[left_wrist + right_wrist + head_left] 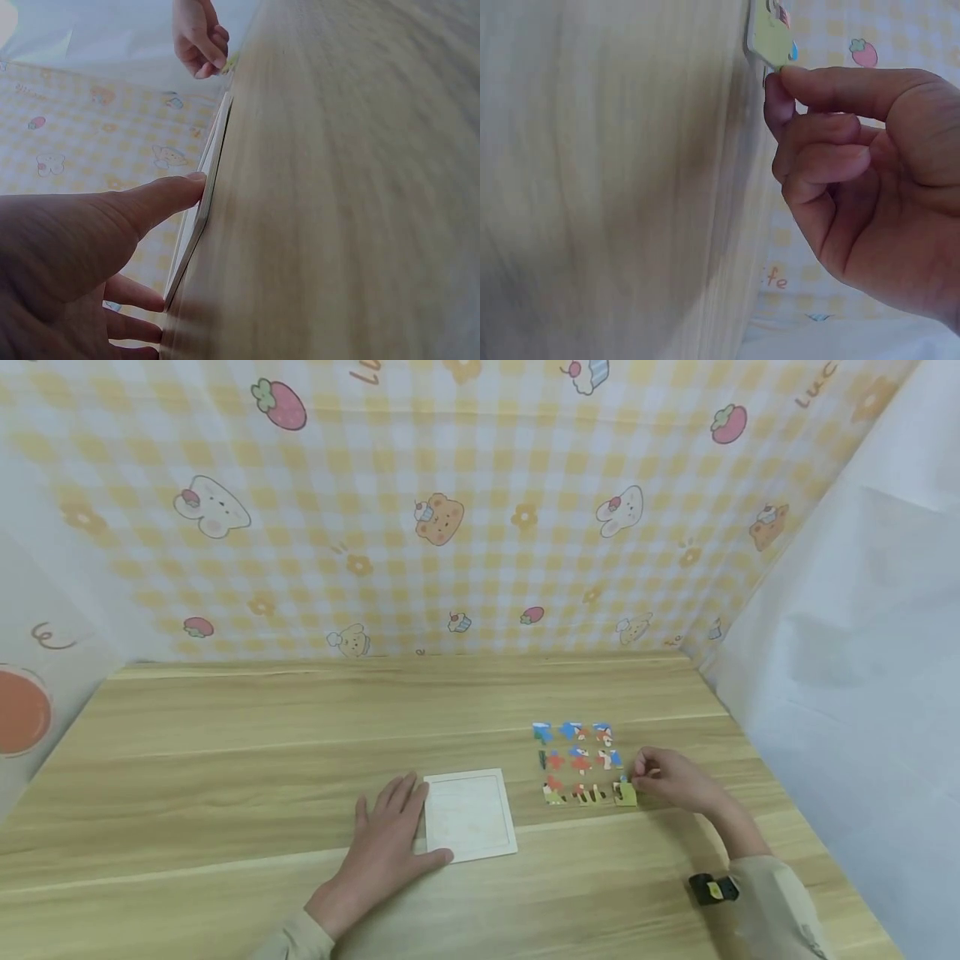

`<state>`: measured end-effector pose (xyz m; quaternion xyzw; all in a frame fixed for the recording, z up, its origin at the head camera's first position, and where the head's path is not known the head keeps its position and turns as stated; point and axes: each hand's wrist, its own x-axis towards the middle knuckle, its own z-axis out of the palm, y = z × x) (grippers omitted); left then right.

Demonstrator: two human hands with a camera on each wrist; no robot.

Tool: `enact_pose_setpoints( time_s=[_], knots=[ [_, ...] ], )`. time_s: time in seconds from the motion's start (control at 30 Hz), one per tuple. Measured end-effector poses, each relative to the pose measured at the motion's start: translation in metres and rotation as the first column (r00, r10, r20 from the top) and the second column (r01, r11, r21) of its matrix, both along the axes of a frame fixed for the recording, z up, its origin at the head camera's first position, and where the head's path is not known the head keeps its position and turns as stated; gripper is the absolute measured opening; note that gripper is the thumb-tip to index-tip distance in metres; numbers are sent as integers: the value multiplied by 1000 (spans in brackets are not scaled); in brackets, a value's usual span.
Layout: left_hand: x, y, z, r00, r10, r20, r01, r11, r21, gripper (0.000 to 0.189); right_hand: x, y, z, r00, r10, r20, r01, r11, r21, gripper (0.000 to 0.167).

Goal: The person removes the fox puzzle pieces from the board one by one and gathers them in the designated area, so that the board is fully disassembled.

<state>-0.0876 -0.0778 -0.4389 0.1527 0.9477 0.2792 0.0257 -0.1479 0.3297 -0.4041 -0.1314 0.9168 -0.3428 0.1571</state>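
Observation:
My left hand (384, 845) lies spread at the left side of a square white puzzle tray (469, 818). In the left wrist view its thumb rests on the tray's rim (201, 214) while other fingertips touch the lower edge. On the right, my right hand (681, 781) pinches the corner of a light-green jigsaw piece (771, 36) between thumb and index finger; the other fingers are curled. That piece is at the bottom right of several spaced jigsaw pieces (581, 762), laid in rows with blue, red and green printing.
The wood-grain table (247, 777) extends around the tray and pieces. Behind it hangs a yellow checked cloth (480, 568) with cartoon prints. A white sheet (862, 693) borders the right side. A black band with a small device (712, 889) is on my right wrist.

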Motion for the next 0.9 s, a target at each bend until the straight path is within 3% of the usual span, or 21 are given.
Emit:
enact_pose_setpoints(
  time_s=[0.5,0.9],
  knots=[
    [1,2,-1,1000,-15,-9,15,1000,5,89,10,-14,-1,997,-66,-43,72,989,133,9],
    [1,2,0,1000,-14,2,14,1000,4,89,13,-16,-3,995,-69,-73,79,988,134,12]
  ],
)
